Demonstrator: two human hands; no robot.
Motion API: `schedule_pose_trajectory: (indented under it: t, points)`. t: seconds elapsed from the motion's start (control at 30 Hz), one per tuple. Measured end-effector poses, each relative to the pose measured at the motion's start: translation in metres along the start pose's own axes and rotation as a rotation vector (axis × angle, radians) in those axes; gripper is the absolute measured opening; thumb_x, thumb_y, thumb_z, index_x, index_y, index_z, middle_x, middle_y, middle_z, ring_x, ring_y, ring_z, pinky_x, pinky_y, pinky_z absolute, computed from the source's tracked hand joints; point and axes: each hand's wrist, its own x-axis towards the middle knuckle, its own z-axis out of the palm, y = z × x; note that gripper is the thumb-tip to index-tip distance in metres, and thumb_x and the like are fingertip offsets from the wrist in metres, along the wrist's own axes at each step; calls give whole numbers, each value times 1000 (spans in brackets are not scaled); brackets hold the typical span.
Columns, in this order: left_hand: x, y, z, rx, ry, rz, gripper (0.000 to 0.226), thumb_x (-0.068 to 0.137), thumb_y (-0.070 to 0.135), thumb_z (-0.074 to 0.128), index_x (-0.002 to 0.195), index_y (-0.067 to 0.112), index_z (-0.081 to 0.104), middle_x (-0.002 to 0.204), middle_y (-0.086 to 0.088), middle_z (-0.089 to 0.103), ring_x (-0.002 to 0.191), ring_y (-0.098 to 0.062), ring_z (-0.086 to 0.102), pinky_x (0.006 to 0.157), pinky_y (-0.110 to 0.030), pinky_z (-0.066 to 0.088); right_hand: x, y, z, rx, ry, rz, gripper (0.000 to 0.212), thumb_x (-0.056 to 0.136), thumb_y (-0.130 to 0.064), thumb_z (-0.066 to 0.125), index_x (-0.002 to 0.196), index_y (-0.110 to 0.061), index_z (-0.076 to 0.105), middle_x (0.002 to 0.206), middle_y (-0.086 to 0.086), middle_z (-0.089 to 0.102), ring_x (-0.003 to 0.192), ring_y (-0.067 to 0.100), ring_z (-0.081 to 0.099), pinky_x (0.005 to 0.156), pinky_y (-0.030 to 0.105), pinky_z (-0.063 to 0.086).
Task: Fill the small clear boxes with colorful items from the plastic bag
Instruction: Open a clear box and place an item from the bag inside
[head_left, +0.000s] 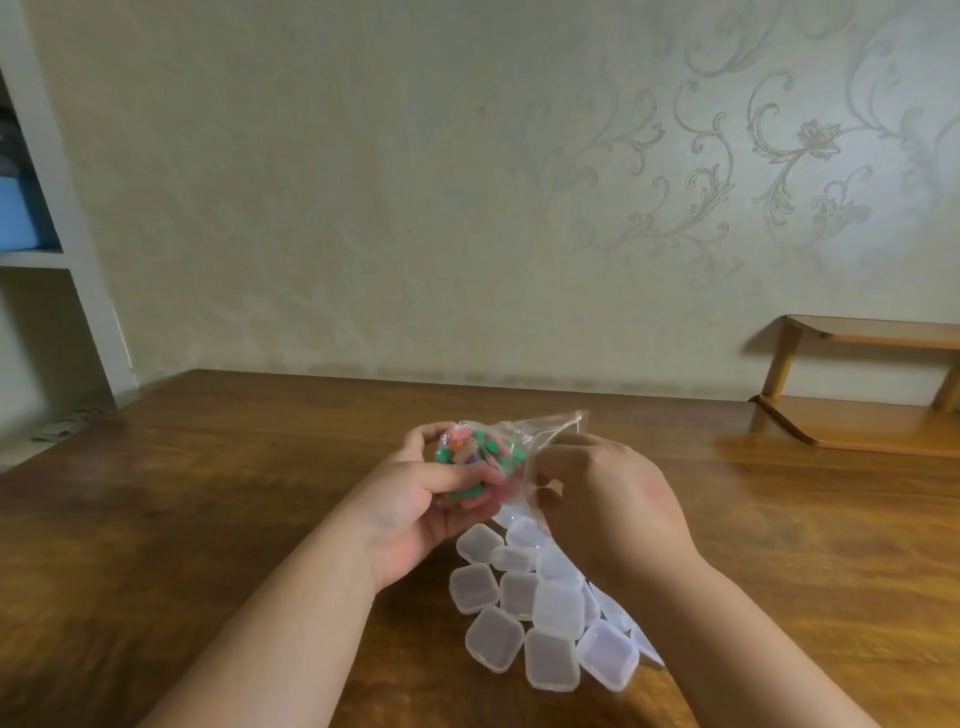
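A clear plastic bag (524, 441) full of small colorful items (475, 454), green, pink, orange and purple, is held above the wooden table (208, 493). My left hand (415, 499) grips the bulging bottom of the bag from the left, fingers curled round it. My right hand (608, 499) pinches the bag's loose upper part on the right. Several small clear boxes (524, 613), all closed, lie in a heap on the table just below and in front of both hands; my right forearm hides a few of them.
A low wooden shelf (857, 415) stands on the table at the back right against the patterned wall. A white shelving unit (47, 249) with a blue item is at the far left, past the table's left edge.
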Motion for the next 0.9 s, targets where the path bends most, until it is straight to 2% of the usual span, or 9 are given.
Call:
schedule_pose_trajectory:
  t: [0.07, 0.13, 0.2, 0.33, 0.47, 0.63, 0.73, 0.8, 0.9]
  points:
    - [0, 0, 0, -8, 7, -2, 67, 69, -6, 67, 130, 19, 54, 123, -21, 64, 97, -36, 73, 83, -47, 61, -1, -3, -2, 130, -77, 36, 13, 89, -20, 66, 85, -29, 74, 79, -11, 66, 66, 12, 59, 51, 20, 44]
    - [1, -1, -1, -14, 13, 2, 62, 76, -8, 65, 129, 20, 54, 122, -21, 64, 96, -35, 73, 82, -46, 61, -3, -4, -3, 263, -111, 94, 9, 91, -31, 65, 94, -32, 74, 87, -18, 66, 78, 8, 65, 66, 24, 56]
    - [2, -1, -1, -23, 22, 5, 55, 82, -9, 62, 128, 19, 55, 121, -21, 64, 95, -34, 73, 81, -44, 62, -3, -4, -2, 338, -105, 140, 8, 92, -31, 64, 96, -34, 71, 89, -23, 64, 84, 4, 65, 73, 23, 56]
    - [2, -3, 3, -43, 48, 14, 36, 93, 2, 57, 125, 18, 57, 120, -19, 67, 98, -33, 73, 85, -46, 60, -2, -5, 3, 359, -94, 196, 15, 93, -25, 62, 87, -38, 66, 98, -19, 68, 90, 5, 63, 76, 23, 55]
    - [0, -3, 4, -44, 59, 12, 36, 93, 1, 56, 125, 17, 57, 119, -19, 67, 94, -32, 74, 80, -44, 61, -2, -8, 7, 375, -86, 189, 4, 91, -33, 66, 92, -35, 69, 97, -22, 64, 88, 4, 62, 72, 22, 55]
    - [1, -3, 4, -36, 73, 15, 36, 91, 2, 60, 125, 15, 57, 115, -22, 69, 95, -31, 73, 78, -43, 62, -2, -10, 10, 364, -77, 204, 16, 88, -40, 68, 102, -33, 69, 105, -17, 66, 92, 5, 60, 73, 22, 53]
    - [0, -4, 3, -68, 58, 1, 38, 90, 3, 62, 127, 12, 57, 119, -24, 68, 106, -35, 69, 83, -46, 60, -2, -12, 10, 347, -83, 204, 9, 88, -33, 69, 87, -32, 60, 97, -14, 65, 86, 8, 60, 72, 27, 54]
    - [0, -4, 4, -60, 54, -6, 37, 91, 2, 62, 126, 12, 57, 120, -24, 68, 112, -37, 66, 81, -45, 61, -1, -10, 8, 340, -84, 204, 20, 89, -29, 68, 77, -36, 53, 91, -12, 65, 81, 8, 60, 70, 28, 55]
    - [0, -5, 7, -44, 72, -3, 32, 92, 2, 60, 122, 14, 58, 115, -22, 68, 93, -30, 72, 75, -43, 62, 0, -6, 3, 387, -79, 224, 22, 88, -31, 71, 77, -38, 53, 89, -16, 62, 82, 5, 60, 72, 23, 54]
